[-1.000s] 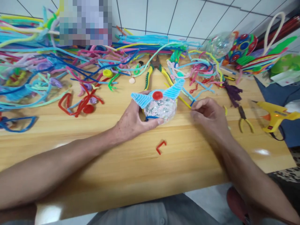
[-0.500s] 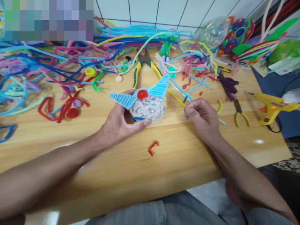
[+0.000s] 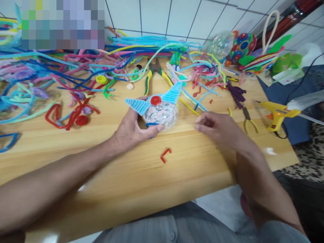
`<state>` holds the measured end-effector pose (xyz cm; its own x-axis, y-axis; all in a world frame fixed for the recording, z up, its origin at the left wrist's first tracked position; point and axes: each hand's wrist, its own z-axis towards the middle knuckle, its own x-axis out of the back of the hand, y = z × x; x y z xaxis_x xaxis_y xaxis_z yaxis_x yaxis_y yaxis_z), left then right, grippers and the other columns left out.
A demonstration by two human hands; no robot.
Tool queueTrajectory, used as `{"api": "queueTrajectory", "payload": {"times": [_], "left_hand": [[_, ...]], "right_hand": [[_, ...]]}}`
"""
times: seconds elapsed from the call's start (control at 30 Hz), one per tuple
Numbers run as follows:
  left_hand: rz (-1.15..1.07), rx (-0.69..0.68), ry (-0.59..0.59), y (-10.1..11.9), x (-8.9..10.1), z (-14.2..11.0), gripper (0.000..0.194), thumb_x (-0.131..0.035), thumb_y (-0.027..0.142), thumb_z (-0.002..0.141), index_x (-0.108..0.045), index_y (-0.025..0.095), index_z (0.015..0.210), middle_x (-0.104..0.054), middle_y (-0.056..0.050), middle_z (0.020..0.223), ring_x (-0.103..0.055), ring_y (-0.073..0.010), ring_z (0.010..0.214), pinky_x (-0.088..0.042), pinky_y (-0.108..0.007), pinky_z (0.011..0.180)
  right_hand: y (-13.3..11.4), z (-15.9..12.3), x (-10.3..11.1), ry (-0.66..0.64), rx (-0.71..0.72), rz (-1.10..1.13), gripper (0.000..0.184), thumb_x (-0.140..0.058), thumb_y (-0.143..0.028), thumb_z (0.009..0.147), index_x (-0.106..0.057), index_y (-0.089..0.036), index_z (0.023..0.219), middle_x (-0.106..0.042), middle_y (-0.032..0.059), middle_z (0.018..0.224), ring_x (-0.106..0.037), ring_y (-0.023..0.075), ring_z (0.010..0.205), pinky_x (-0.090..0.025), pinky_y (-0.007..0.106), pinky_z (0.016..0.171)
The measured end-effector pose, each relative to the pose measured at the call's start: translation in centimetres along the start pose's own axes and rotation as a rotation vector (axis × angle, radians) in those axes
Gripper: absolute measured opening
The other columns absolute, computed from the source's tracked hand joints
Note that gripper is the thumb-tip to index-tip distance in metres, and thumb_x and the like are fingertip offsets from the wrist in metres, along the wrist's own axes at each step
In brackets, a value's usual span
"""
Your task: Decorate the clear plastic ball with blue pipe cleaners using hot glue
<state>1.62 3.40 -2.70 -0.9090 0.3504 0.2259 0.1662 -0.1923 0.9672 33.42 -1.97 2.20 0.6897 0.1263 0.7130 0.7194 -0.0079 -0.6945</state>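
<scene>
"Head view: what does each grip hold?"

"The left hand (image 3: 130,130) grips a clear ball (image 3: 160,115) with blue cones, above the counter (image 3: 121,182). The right hand's (image 3: 219,130) fingers curl inward; I cannot tell whether they pinch anything."

"And open room?"

"Bare wood, between the bent red piece (image 3: 163,157) and the counter's near edge."

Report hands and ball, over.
Left hand holding blue-eared ball. Right hand near yellow stem, grip unclear. Bent red piece on table, near side.
</scene>
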Motion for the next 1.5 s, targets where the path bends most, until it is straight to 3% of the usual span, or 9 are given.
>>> {"api": "queueTrajectory", "payload": {"times": [0.2,0.57,0.73,0.9,0.97,1.07,1.13,1.33,1.5], "left_hand": [[0.014,-0.023,0.016,0.1,-0.1,0.1,0.078,-0.096,0.058,0.076,-0.065,0.030,0.142,-0.071,-0.013,0.148,-0.066,-0.0393,0.143,-0.053,-0.062,0.127],[0.017,-0.035,0.003,-0.2,0.0,0.1,0.076,-0.095,0.057,0.077,-0.065,0.027,0.141,-0.069,-0.015,0.151,-0.064,-0.0390,0.144,-0.049,-0.063,0.131],[0.031,-0.060,0.009,-0.3,-0.1,0.2,0.076,-0.096,0.058,0.076,-0.066,0.023,0.137,-0.073,-0.015,0.141,-0.067,-0.0395,0.142,-0.052,-0.063,0.128],[0.049,-0.081,0.024,-0.2,-0.1,0.3,0.084,-0.095,0.058,0.077,-0.062,0.021,0.145,-0.073,-0.016,0.139,-0.067,-0.0394,0.143,-0.052,-0.061,0.127],[0.060,-0.089,0.031,-0.3,-0.2,0.3,0.087,-0.095,0.056,0.076,-0.060,0.021,0.147,-0.072,-0.016,0.142,-0.066,-0.0393,0.144,-0.052,-0.060,0.128],[0.068,-0.103,0.040,-0.5,-0.3,0.3,0.086,-0.093,0.056,0.077,-0.059,0.021,0.148,-0.070,-0.017,0.149,-0.067,-0.0381,0.143,-0.052,-0.059,0.128],[0.071,-0.112,0.041,-0.6,-0.3,0.3,0.083,-0.092,0.055,0.078,-0.060,0.020,0.146,-0.069,-0.017,0.152,-0.066,-0.0373,0.143,-0.051,-0.058,0.129],[0.084,-0.124,0.042,-0.7,-0.4,0.2,0.082,-0.091,0.053,0.080,-0.058,0.021,0.149,-0.068,-0.017,0.154,-0.065,-0.0356,0.146,-0.050,-0.055,0.130],[0.041,-0.122,0.024,-0.7,-0.4,0.1,0.085,-0.093,0.051,0.080,-0.056,0.020,0.150,-0.065,-0.019,0.158,-0.064,-0.0364,0.148,-0.050,-0.054,0.131]], "right_hand": [[1.2,-4.0,1.5,-0.056,0.064,-0.393,0.006,-0.077,-0.032,0.087,-0.075,-0.029,0.082,-0.073,-0.0008,0.072,-0.061,0.0195,0.063,-0.036,0.032,0.062],[1.2,-6.4,-1.0,0.059,0.034,-0.233,0.012,-0.068,-0.025,0.087,-0.063,-0.028,0.077,-0.067,-0.0031,0.065,-0.060,0.0169,0.057,-0.041,0.031,0.058],[0.3,-4.5,0.0,0.350,0.031,0.108,0.014,-0.079,-0.036,0.090,-0.071,-0.030,0.100,-0.074,-0.0034,0.079,-0.068,0.0193,0.069,-0.049,0.034,0.066],[0.1,0.4,2.9,0.607,0.104,0.113,0.001,-0.071,-0.035,0.102,-0.072,-0.035,0.103,-0.058,-0.0056,0.063,-0.050,0.0202,0.056,-0.044,0.040,0.065],[0.6,2.5,4.5,0.559,0.052,-0.120,0.005,-0.076,-0.034,0.099,-0.072,-0.035,0.102,-0.064,-0.0021,0.072,-0.059,0.0243,0.070,-0.050,0.046,0.081],[0.8,4.2,5.5,0.406,0.140,-0.346,0.029,-0.093,-0.028,0.079,-0.074,-0.029,0.101,-0.080,0.0101,0.115,-0.070,0.0369,0.121,-0.045,0.057,0.119],[-0.1,4.1,4.4,0.317,0.226,-0.300,0.034,-0.091,-0.033,0.082,-0.077,-0.027,0.112,-0.079,0.0136,0.136,-0.068,0.0378,0.134,-0.044,0.060,0.125],[-5.1,1.9,-3.1,0.131,0.280,0.078,0.057,-0.085,-0.058,0.094,-0.068,-0.035,0.144,-0.074,0.0087,0.152,-0.069,0.0360,0.139,-0.057,0.062,0.118],[-4.2,1.9,-7.1,0.107,0.312,0.276,0.072,-0.075,-0.069,0.099,-0.054,-0.037,0.160,-0.062,0.0113,0.167,-0.059,0.0364,0.156,-0.052,0.061,0.128]]}}
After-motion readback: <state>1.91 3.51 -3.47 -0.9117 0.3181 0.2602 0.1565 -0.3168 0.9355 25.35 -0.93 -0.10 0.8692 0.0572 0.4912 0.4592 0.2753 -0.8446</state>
